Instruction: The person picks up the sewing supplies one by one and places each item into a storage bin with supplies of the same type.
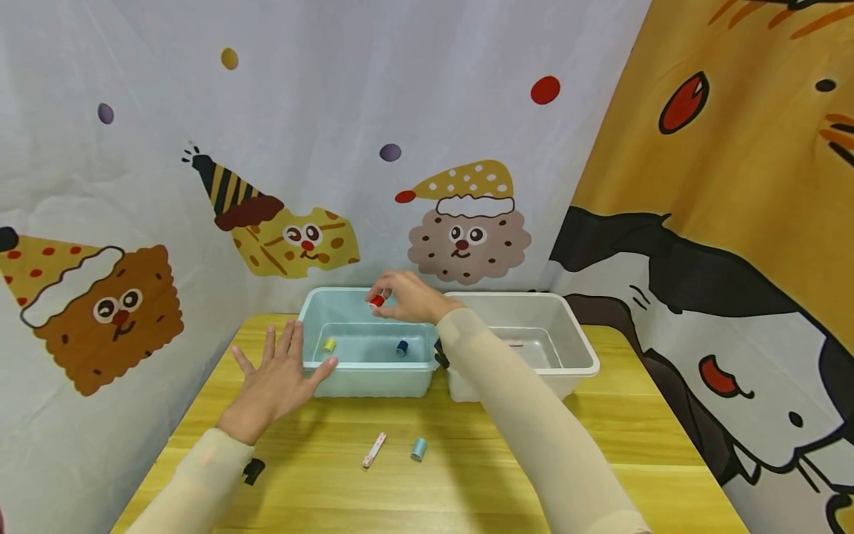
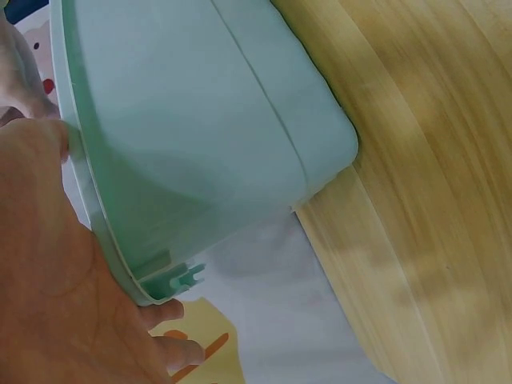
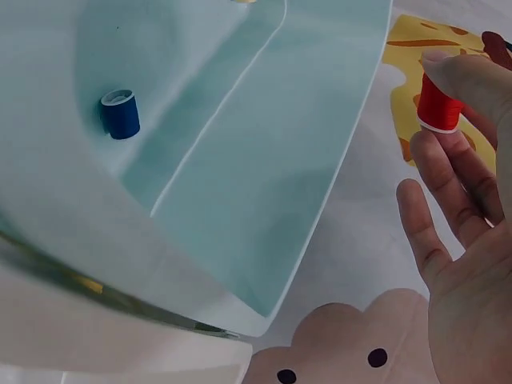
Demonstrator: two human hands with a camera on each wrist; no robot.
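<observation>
Between thumb and fingers my right hand (image 1: 412, 297) pinches a red thread spool (image 3: 439, 100) over the back part of the blue-green bin (image 1: 373, 381). Inside that bin lie a dark blue thread spool (image 3: 121, 114) and a yellow one (image 1: 330, 345), apart from each other. My left hand (image 1: 275, 386) is spread with straight fingers at the bin's left front corner, and in the left wrist view its thumb lies right at the rim. On the table in front are a light blue thread spool (image 1: 418, 449) and a rolled or folded pale patterned strip (image 1: 374, 450).
A white bin (image 1: 579, 348) stands close to the right of the blue-green one, with a small pale strip (image 1: 512, 343) on its floor. Both bins are on a wooden table (image 1: 320, 489), whose back edge meets a cartoon-printed cloth (image 1: 320, 96).
</observation>
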